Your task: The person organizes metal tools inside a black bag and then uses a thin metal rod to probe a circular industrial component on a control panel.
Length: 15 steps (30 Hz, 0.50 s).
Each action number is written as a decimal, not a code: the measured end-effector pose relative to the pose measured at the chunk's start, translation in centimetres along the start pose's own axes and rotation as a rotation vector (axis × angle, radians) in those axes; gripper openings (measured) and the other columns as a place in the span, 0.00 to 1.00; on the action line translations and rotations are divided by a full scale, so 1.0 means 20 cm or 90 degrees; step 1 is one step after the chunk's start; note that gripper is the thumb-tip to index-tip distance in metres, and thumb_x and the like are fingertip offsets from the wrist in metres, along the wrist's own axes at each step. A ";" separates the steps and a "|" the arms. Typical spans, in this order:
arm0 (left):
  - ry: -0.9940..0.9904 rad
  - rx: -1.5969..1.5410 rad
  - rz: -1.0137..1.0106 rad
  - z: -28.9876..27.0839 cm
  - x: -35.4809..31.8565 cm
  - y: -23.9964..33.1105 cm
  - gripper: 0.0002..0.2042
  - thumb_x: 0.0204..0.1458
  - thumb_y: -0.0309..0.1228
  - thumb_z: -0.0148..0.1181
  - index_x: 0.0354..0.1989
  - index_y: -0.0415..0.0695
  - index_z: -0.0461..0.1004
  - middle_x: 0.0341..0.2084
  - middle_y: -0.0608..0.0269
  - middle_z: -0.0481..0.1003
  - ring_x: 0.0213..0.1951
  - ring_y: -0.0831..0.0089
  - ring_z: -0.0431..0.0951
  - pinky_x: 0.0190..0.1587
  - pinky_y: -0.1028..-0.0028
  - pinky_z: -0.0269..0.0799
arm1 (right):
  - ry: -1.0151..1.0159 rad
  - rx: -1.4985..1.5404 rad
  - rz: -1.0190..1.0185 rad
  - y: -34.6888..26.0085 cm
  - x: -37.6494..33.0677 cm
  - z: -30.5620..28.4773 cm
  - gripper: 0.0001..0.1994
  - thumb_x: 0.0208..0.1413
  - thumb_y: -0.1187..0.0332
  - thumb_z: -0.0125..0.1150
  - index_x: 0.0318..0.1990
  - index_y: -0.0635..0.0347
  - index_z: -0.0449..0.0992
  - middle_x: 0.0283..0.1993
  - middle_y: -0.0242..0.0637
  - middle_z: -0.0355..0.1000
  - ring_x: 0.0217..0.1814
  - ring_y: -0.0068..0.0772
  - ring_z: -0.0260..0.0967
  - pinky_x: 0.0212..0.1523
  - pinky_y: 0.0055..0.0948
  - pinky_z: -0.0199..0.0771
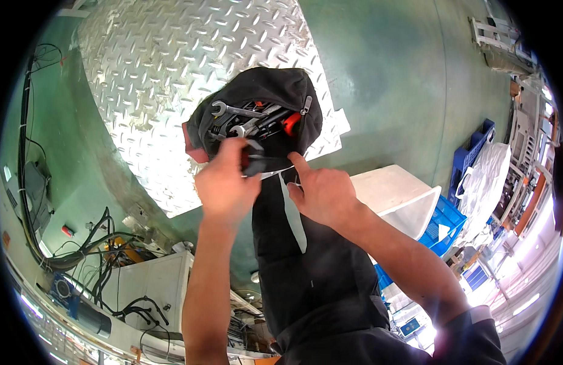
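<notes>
A black fabric tool bag (pixel 263 82) lies unzipped on the metal plate. Inside it are an open-end wrench (pixel 233 111), tools with black handles and one with a red-orange handle (pixel 290 123). Over the bag's near left side, my left hand (pixel 223 182) is closed around a dark rounded object (pixel 254 159) with a red part; motion blur hides its kind. My right hand (pixel 325 191) is at the near right edge of the opening. Its index finger stretches to the rim and the thumb stands apart from it, with nothing visible between them.
The diamond-pattern metal plate (pixel 153 91) lies on a green floor (pixel 391 73). To the right stand a white bin (pixel 397 191), a blue crate (pixel 444 222) and a white plastic bag (pixel 485 179). Black cables (pixel 102 252) and a pale cabinet (pixel 144 283) are at the lower left.
</notes>
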<state>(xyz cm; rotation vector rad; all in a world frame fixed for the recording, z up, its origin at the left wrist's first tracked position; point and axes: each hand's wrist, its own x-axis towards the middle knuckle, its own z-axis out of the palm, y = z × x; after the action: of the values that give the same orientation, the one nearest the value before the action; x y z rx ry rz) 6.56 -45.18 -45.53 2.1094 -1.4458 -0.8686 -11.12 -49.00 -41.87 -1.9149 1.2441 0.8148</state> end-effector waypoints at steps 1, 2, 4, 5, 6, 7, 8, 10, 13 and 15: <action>-0.075 0.016 0.058 0.03 0.01 0.01 0.16 0.45 0.30 0.68 0.43 0.45 0.72 0.29 0.62 0.79 0.30 0.57 0.81 0.33 0.63 0.75 | 0.006 0.005 0.000 0.00 0.00 0.00 0.28 0.61 0.57 0.54 0.66 0.60 0.62 0.27 0.42 0.78 0.31 0.44 0.79 0.31 0.41 0.78; -0.143 0.063 0.058 0.06 0.04 0.03 0.19 0.42 0.26 0.66 0.45 0.45 0.71 0.33 0.58 0.79 0.37 0.54 0.80 0.37 0.60 0.76 | 0.016 0.007 -0.002 0.00 0.00 0.00 0.28 0.60 0.58 0.55 0.66 0.60 0.62 0.27 0.42 0.78 0.31 0.44 0.79 0.31 0.41 0.79; -0.142 0.050 0.057 0.13 0.12 -0.01 0.19 0.44 0.26 0.66 0.47 0.44 0.71 0.37 0.55 0.79 0.40 0.51 0.80 0.40 0.57 0.75 | 0.037 0.009 -0.007 0.00 -0.01 0.02 0.29 0.60 0.58 0.56 0.66 0.61 0.62 0.26 0.41 0.78 0.30 0.44 0.79 0.31 0.41 0.79; -0.142 0.043 0.056 0.15 0.17 -0.01 0.19 0.45 0.25 0.66 0.48 0.44 0.71 0.39 0.54 0.79 0.41 0.49 0.79 0.41 0.56 0.74 | 0.041 0.015 -0.006 0.00 -0.01 0.03 0.29 0.60 0.58 0.56 0.65 0.61 0.62 0.26 0.41 0.78 0.30 0.44 0.79 0.31 0.41 0.79; -0.154 0.046 0.050 0.16 0.20 -0.02 0.21 0.46 0.25 0.66 0.50 0.42 0.69 0.42 0.52 0.77 0.45 0.49 0.77 0.45 0.55 0.73 | 0.044 0.021 -0.005 0.00 -0.01 0.03 0.29 0.59 0.58 0.56 0.65 0.61 0.62 0.26 0.41 0.78 0.30 0.44 0.79 0.31 0.41 0.79; -0.152 0.046 0.066 0.17 0.23 -0.02 0.22 0.46 0.25 0.66 0.50 0.42 0.69 0.43 0.52 0.76 0.46 0.49 0.77 0.46 0.55 0.72 | 0.047 0.027 -0.006 0.00 0.00 0.03 0.29 0.59 0.58 0.57 0.65 0.61 0.62 0.25 0.40 0.78 0.29 0.44 0.79 0.31 0.41 0.79; -0.152 0.047 0.082 0.16 0.24 -0.02 0.22 0.46 0.25 0.66 0.51 0.41 0.68 0.44 0.51 0.76 0.47 0.49 0.76 0.47 0.55 0.72 | 0.045 0.032 -0.001 0.00 0.00 0.04 0.29 0.59 0.58 0.57 0.65 0.61 0.62 0.26 0.41 0.78 0.29 0.44 0.79 0.31 0.41 0.79; -0.188 0.072 0.090 0.15 0.26 -0.02 0.25 0.45 0.25 0.68 0.53 0.41 0.67 0.48 0.51 0.74 0.52 0.50 0.73 0.51 0.55 0.70 | 0.041 0.041 0.005 0.00 0.00 0.04 0.29 0.59 0.58 0.57 0.65 0.60 0.62 0.26 0.41 0.78 0.30 0.44 0.79 0.32 0.41 0.79; -0.210 0.074 0.069 0.10 0.25 0.00 0.27 0.44 0.26 0.70 0.54 0.41 0.68 0.48 0.51 0.74 0.53 0.52 0.73 0.51 0.56 0.70 | 0.029 0.061 0.016 -0.01 0.00 0.02 0.28 0.59 0.58 0.57 0.64 0.60 0.63 0.27 0.41 0.78 0.30 0.44 0.79 0.32 0.41 0.79; -0.167 0.077 0.093 0.04 0.24 -0.01 0.26 0.44 0.28 0.71 0.52 0.41 0.69 0.46 0.52 0.75 0.51 0.52 0.75 0.50 0.57 0.72 | 0.054 0.075 0.015 0.00 0.00 0.04 0.27 0.59 0.58 0.56 0.65 0.58 0.63 0.25 0.43 0.77 0.29 0.50 0.78 0.32 0.46 0.78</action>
<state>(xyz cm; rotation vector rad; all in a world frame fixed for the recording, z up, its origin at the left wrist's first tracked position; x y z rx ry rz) 7.31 -49.53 -47.39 2.0007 -1.8027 -1.0541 -11.25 -48.39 -42.24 -1.8600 1.3377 0.6620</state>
